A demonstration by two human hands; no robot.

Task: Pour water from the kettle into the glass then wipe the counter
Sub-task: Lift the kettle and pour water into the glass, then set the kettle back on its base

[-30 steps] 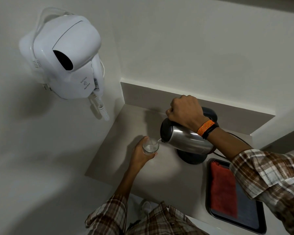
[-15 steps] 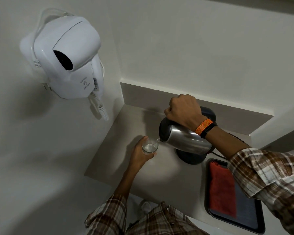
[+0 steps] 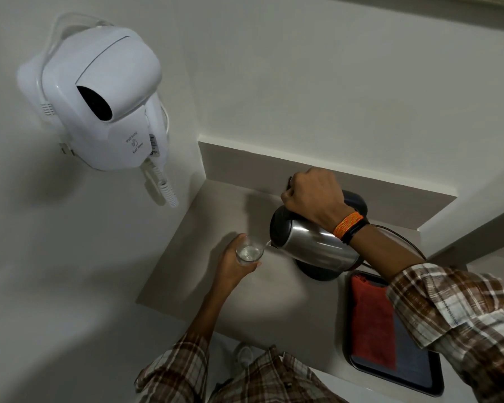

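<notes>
A steel kettle with a black lid is tipped to the left above the grey counter. My right hand grips its handle from above. A thin stream of water runs from the spout into a clear glass. My left hand holds the glass just left of the spout, a little above the counter. The glass holds some water. A red cloth lies on a dark tray at the right.
The kettle's round black base sits on the counter under the kettle, with a cord trailing right. A white wall-mounted hair dryer with a coiled cord hangs on the left wall. The counter is boxed in by walls at the left and back.
The kettle and glass have stayed almost in place while water keeps running. The water level in the glass has risen slightly.
</notes>
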